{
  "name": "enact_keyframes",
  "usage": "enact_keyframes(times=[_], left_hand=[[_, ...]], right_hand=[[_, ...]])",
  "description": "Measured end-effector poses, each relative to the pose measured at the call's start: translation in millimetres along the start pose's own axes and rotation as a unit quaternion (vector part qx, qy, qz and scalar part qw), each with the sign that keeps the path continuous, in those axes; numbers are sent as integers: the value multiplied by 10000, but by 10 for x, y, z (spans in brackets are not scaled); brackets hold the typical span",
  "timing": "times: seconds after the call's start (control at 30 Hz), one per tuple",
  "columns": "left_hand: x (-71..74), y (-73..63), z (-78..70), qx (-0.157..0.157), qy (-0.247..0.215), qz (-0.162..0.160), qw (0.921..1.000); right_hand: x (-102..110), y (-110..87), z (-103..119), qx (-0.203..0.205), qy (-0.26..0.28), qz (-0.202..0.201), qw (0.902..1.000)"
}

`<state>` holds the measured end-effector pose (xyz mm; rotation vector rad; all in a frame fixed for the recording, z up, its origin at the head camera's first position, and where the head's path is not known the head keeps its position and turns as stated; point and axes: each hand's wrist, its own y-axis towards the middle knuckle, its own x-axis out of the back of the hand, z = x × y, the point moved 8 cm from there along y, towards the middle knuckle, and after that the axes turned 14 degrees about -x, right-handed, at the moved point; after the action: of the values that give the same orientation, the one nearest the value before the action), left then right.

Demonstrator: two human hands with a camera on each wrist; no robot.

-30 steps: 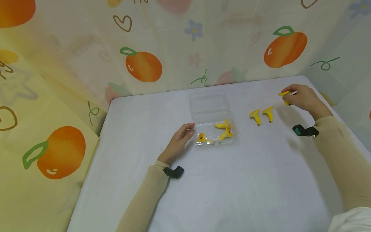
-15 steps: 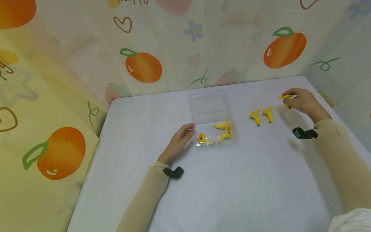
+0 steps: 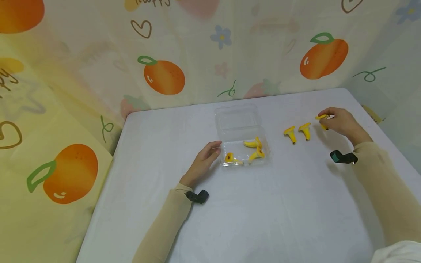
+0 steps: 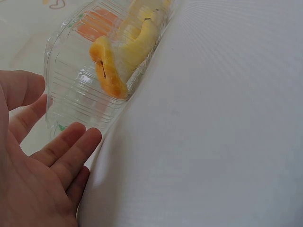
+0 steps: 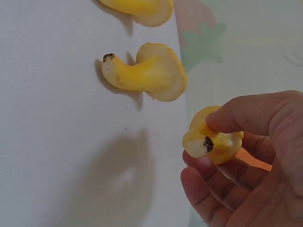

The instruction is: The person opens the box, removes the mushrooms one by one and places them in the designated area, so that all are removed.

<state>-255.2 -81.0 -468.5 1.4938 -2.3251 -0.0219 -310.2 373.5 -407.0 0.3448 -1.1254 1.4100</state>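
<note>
My right hand [image 3: 340, 121] pinches a yellow mushroom [image 5: 215, 137] between thumb and fingers, above the table's right side; its dark-tipped stem faces the right wrist camera. Left of it, two more yellow mushrooms [image 3: 290, 134] [image 3: 305, 130] lie side by side on the cloth. A clear plastic clamshell box [image 3: 227, 132] stands mid-table with its lid folded back. Inside lie three mushrooms [image 3: 256, 153], apart from one another at the left and bunched at the right. My left hand [image 3: 202, 160] rests at the box's left side, fingers fairly straight, fingertips by its wall [image 4: 71, 109].
A white cloth covers the table [image 3: 263, 212]. Behind it hangs a fruit-printed curtain [image 3: 197, 47], which also runs along the left side. Past the table's right edge sits a small yellowish item [image 3: 371, 113], partly hidden.
My right hand has moved slightly toward the near side and a little left, with the mushroom still pinched. The left hand and the box keep their places.
</note>
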Motion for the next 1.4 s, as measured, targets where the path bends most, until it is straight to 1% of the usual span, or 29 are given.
enact_keyframes(times=[0.3,0.5,0.73,1.03,1.4], left_hand=[[-4,6,-6,4,37,-12,10000],[-1,8,-12,-35,36,-29,10000],[0,7,-2,-57,17,10,10000],[4,7,9,-32,85,5,10000],[3,2,-16,-51,170,6,9998]], right_hand=[[-35,4,-50,67,52,68,9999],[-90,51,-91,-13,62,46,10000],[-140,67,-100,18,-33,74,10000],[-200,86,-145,-163,-36,272,9995],[-228,88,-176,-215,-86,294,9993]])
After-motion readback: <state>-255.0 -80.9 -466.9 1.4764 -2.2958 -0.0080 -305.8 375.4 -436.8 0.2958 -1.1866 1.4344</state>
